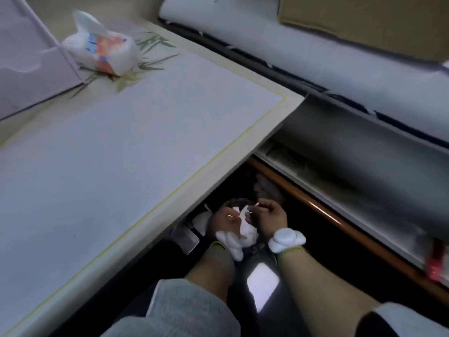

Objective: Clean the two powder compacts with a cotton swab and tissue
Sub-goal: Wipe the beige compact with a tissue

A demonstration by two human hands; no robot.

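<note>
Below the table [145, 142] edge, a cotton swab [255, 204] is pinched in the right hand [268, 216] and a crumpled tissue [246, 230] with a second swab [230, 216] is gripped in the left hand [223, 222]; no compact can be made out, so discarding is judged in hand, with release called for next.

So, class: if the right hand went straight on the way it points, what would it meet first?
Probably the white tissue held in the left hand: the right hand, pinching a cotton swab, points leftward at it. Depth is unclear from this view.
</note>
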